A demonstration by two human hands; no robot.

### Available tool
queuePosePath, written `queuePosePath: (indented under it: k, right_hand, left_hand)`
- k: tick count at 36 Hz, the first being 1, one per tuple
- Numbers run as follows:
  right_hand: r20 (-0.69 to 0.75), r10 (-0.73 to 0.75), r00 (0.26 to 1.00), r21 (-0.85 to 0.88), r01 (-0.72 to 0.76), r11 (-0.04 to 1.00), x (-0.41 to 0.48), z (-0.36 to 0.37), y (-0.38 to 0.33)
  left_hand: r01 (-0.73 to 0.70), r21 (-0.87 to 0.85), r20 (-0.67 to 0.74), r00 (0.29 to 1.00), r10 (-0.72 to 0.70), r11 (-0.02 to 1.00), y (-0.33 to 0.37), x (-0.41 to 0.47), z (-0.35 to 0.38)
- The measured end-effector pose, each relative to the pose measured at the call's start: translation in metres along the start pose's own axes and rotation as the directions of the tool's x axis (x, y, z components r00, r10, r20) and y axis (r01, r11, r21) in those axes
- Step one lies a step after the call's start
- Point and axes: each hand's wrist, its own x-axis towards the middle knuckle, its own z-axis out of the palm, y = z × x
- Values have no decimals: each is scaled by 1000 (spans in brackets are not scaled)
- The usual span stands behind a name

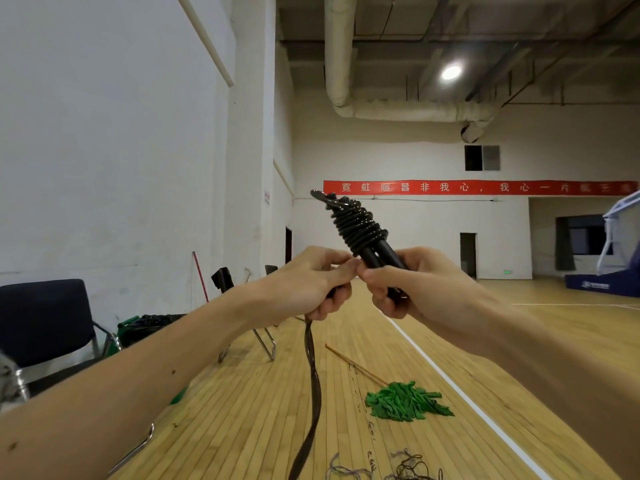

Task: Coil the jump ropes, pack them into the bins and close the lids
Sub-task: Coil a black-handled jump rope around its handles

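A black jump rope (358, 225) is wound in tight turns around its two black handles, which point up and away from me. My right hand (401, 282) grips the lower ends of the handles. My left hand (317, 284) grips the loose doubled rope (313, 382) just below the coil; this free length hangs down toward the floor and runs out of the bottom of the view. The thumbs of both hands meet beside the handles. No bin is in view.
A green mop (405, 403) with a wooden stick lies on the wooden gym floor ahead. Tangled cords (408, 467) lie near the bottom edge. Black chairs (45, 320) and a black-lined bin (152, 327) stand along the left wall.
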Motion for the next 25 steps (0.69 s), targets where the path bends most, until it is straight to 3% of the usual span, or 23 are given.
queuePosePath:
  k: [7, 11, 19, 25]
  right_hand:
    - [-139, -37, 990, -235, 3, 972, 9, -6, 11]
    - [-171, -42, 984, -285, -8, 959, 15, -10, 20]
    - [-230, -82, 970, -405, -19, 914, 29, -20, 31]
    - [-302, -1, 953, -413, -129, 902, 36, -45, 42]
  left_hand:
    - [108, -190, 144, 986, -81, 976, -6, -2, -2]
    - [142, -235, 167, 980, -104, 961, -5, -1, 2]
    - [188, -247, 142, 978, -156, 951, -8, -4, 15]
    - [241, -156, 214, 955, -205, 958, -15, -13, 23]
